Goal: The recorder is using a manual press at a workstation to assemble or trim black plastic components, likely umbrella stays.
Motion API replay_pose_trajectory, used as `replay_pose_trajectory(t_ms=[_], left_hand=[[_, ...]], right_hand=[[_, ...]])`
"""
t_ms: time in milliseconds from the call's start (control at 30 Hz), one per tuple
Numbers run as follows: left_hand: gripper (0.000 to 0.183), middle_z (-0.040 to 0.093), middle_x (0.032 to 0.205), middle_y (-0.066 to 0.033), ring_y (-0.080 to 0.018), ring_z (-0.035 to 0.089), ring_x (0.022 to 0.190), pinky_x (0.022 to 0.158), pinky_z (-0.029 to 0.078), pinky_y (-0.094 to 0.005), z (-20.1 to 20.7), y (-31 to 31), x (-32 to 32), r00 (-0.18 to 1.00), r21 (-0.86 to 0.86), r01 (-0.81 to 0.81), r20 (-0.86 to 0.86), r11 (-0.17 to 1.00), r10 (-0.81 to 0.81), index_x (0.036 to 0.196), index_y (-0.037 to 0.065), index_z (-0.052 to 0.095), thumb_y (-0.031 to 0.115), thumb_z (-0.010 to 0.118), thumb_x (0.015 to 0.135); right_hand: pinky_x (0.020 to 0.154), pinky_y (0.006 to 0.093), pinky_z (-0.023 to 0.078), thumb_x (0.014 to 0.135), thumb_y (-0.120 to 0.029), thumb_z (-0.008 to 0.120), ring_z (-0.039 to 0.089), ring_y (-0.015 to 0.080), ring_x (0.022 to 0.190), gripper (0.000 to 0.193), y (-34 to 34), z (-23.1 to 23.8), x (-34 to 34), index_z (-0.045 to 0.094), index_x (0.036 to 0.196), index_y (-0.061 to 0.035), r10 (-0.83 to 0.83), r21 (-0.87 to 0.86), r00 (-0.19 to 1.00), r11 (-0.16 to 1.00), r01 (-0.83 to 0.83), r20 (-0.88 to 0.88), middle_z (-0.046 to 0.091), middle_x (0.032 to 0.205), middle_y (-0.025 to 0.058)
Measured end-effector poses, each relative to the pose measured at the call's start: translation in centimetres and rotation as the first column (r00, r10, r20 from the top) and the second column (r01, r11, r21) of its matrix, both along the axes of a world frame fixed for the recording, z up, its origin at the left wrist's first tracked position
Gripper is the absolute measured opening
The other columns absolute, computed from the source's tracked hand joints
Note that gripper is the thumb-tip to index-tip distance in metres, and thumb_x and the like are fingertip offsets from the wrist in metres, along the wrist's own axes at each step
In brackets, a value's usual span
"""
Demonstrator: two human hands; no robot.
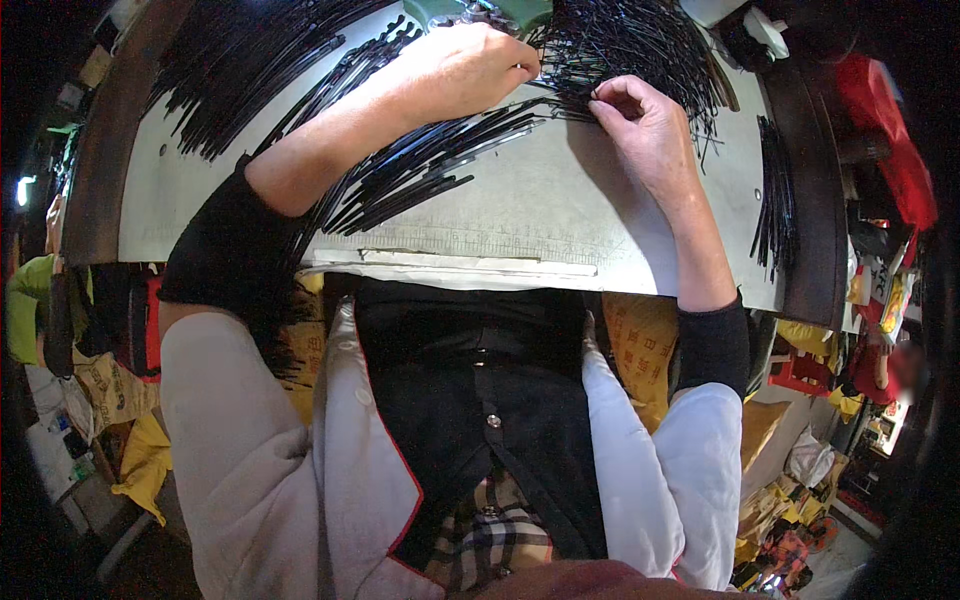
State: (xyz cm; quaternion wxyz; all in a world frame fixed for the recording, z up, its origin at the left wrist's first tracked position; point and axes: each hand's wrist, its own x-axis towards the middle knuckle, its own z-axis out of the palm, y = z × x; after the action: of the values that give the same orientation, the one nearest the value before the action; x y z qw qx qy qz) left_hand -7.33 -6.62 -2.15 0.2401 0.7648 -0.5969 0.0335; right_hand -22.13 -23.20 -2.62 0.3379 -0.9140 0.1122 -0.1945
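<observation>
My left hand [470, 70] is closed over the far middle of the white table, its fingertips pressed together around something too small to make out. To its right, my right hand [648, 135] is closed too, thumb and forefinger pinching a thin black strip at the edge of a tangled pile of black strips [640, 50]. Below my left forearm lies a loose, fanned bundle of black strips [420, 170]. A green tray [535, 12] with small shiny pieces sits just beyond my left hand, partly cut off by the frame.
A large stack of black strips [250, 60] lies at the far left, and a narrow bundle [773, 200] at the right edge. Ruler markings run along the table's [560, 215] near side, beside a thin white strip [480, 262]. Yellow sacks [638, 345] are below the table.
</observation>
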Motion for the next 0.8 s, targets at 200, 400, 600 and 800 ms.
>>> replay_pose_trajectory(t_ms=[200, 400, 600, 800], left_hand=[[0.020, 0.063, 0.080, -0.0138, -0.0305, 0.061, 0.072, 0.067, 0.048, -0.0365, -0.6, 0.2, 0.3, 1.000, 0.021, -0.003, 0.002, 1.000, 0.003, 0.090, 0.006, 0.063, 0.021, 0.052, 0.083], [0.021, 0.063, 0.078, -0.0136, -0.0297, 0.061, 0.071, 0.065, 0.048, -0.0358, -0.3, 0.4, 0.0, 0.999, 0.019, -0.013, -0.040, 1.000, 0.014, 0.088, 0.005, 0.063, 0.024, 0.054, 0.082], [0.022, 0.062, 0.071, -0.0099, -0.0219, 0.061, 0.065, 0.061, 0.048, -0.0310, 0.9, 0.7, -0.4, 0.995, 0.169, 0.016, -0.104, 0.985, 0.002, 0.084, 0.005, 0.064, 0.024, 0.061, 0.076], [0.020, 0.060, 0.066, -0.0062, -0.0195, 0.059, 0.062, 0.059, 0.047, -0.0294, 1.1, 0.8, -0.7, 0.994, 0.210, -0.010, -0.106, 0.978, 0.032, 0.082, 0.005, 0.064, 0.023, 0.061, 0.073]], right_hand=[[0.061, 0.0269, 0.047, 0.075, -0.011, 0.064, 0.060, 0.0165, 0.064, 0.014, 0.2, 0.0, -0.1, 0.061, 0.087, -0.0028, 0.035, -0.056, 0.999, 0.998, -0.033, 0.023, 0.064, 0.077, 0.0085], [0.060, 0.0271, 0.047, 0.075, -0.011, 0.064, 0.060, 0.0171, 0.063, 0.013, 0.2, -0.1, 0.0, 0.061, 0.086, -0.0035, 0.045, -0.053, 0.998, 0.998, -0.042, 0.042, 0.064, 0.077, 0.0081], [0.059, 0.0281, 0.047, 0.074, -0.010, 0.063, 0.060, 0.0183, 0.064, 0.012, 0.1, -0.2, -0.1, 0.061, 0.085, -0.0050, 0.031, -0.077, 0.999, 0.997, -0.029, 0.016, 0.063, 0.075, 0.0080], [0.059, 0.0299, 0.047, 0.075, -0.011, 0.062, 0.060, 0.0210, 0.067, 0.011, 0.2, -0.2, 0.0, 0.060, 0.084, -0.0064, 0.029, -0.188, 1.000, 0.982, -0.030, -0.004, 0.063, 0.077, 0.0074]])
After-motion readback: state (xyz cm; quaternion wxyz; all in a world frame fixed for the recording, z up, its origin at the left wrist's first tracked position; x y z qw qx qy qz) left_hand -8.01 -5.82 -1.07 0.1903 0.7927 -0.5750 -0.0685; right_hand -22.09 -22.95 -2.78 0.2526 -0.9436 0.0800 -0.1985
